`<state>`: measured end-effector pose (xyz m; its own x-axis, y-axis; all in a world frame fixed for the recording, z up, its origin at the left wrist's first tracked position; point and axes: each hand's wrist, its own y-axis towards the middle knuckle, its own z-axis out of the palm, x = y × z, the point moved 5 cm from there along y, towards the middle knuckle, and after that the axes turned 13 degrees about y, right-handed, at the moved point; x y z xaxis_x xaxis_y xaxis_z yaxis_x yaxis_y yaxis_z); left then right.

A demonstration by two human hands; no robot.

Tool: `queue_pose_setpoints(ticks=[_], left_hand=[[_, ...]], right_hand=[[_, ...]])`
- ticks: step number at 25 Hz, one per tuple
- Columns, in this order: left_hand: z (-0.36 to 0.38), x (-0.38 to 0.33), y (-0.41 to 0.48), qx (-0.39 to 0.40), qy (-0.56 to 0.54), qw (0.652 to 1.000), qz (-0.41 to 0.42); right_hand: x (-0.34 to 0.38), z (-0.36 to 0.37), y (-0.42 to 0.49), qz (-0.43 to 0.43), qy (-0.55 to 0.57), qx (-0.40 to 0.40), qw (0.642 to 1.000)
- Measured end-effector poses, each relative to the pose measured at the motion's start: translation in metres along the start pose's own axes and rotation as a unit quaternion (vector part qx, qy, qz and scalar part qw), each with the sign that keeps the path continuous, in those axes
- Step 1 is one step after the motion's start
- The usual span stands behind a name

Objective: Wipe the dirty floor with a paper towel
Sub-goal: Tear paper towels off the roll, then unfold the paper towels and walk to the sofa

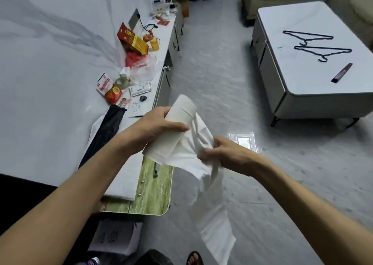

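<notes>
My left hand (155, 126) grips a white paper towel roll (181, 111) held up in front of me, above the edge of a low cabinet. A long strip of paper towel (210, 208) trails from the roll down toward the grey floor (232, 79). My right hand (222, 153) pinches that strip just below the roll, bunching the paper between its fingers. Small dark specks dot the floor at the right.
A long white cabinet (161, 83) on the left carries red and yellow packages, plastic bags and a folded black umbrella (107, 129). A green wood-patterned board (153, 192) lies below my hands. A white coffee table (302, 77) with two hangers stands right. My sandalled foot (194, 257) shows at the bottom.
</notes>
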<state>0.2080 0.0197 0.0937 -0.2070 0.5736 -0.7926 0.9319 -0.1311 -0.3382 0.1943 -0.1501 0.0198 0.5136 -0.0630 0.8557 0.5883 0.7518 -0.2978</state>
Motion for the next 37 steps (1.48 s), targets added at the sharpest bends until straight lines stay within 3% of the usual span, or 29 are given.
queue_pose_setpoints(ticks=[3,8,10,12,15,17,22,26,30,33,37], left_hand=[[-0.003,0.009,-0.006,-0.038,-0.013,0.999,-0.005],[0.006,0.043,-0.008,-0.041,-0.032,0.998,-0.033],[-0.004,0.063,-0.005,-0.116,0.073,0.990,-0.040],[-0.046,0.099,-0.010,-0.252,0.172,0.948,-0.089],[-0.082,0.156,-0.016,-0.248,-0.008,0.962,-0.112],[-0.070,0.188,-0.016,-0.245,-0.057,0.960,-0.124],[0.003,0.299,-0.008,-0.311,-0.187,0.911,-0.196],[0.066,0.411,0.006,-0.339,-0.169,0.883,-0.277],[0.116,0.490,0.016,-0.381,-0.141,0.864,-0.298],[0.141,0.522,0.018,-0.404,-0.154,0.842,-0.323],[0.151,0.526,0.014,-0.373,-0.156,0.846,-0.347]], right_hand=[[0.008,0.008,-0.004,-0.030,-0.071,-0.013,0.997],[-0.003,0.013,0.007,0.046,-0.195,-0.029,0.979],[-0.009,0.005,0.010,0.075,-0.224,-0.037,0.971],[-0.014,-0.014,0.005,0.094,-0.248,-0.094,0.960],[-0.021,-0.043,-0.006,0.079,-0.216,-0.210,0.950],[-0.029,-0.041,0.007,0.083,-0.209,-0.238,0.945],[-0.061,-0.034,0.056,0.090,-0.144,-0.280,0.945],[-0.106,-0.061,0.092,0.029,-0.110,-0.334,0.936],[-0.138,-0.079,0.122,-0.019,-0.105,-0.382,0.918],[-0.153,-0.076,0.137,-0.033,-0.104,-0.369,0.923],[-0.152,-0.067,0.135,-0.031,-0.085,-0.361,0.928]])
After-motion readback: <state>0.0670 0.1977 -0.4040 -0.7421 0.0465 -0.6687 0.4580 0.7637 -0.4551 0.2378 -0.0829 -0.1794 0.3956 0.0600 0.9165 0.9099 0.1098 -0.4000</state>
